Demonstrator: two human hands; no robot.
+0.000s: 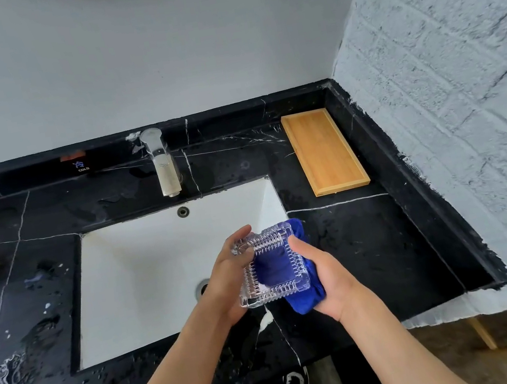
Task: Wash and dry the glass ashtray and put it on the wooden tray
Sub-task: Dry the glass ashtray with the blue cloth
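Glass ashtray (271,264) sits clasped between both hands, left hand (230,280) gripping its ribbed rim, right hand (325,277) pressing a blue cloth (305,301) underneath. It looks thick, rigid, probably slippery and chippable; those ribbed edges seem the safest hold.

Bright, even daylight, wide-angle view.
Soft light is glinting off the wet counter (43,330) and ashtray (272,266); shadows are staying faint, and straight edges are bending near the frame's borders.

Ashtray (271,264): clear ribbed cut glass, glinting. Cloth (308,300): soft blue fabric. Tray (324,152): pale matt wood. Counter (355,241): glossy black veined marble, wet. Basin (145,278): smooth white ceramic.
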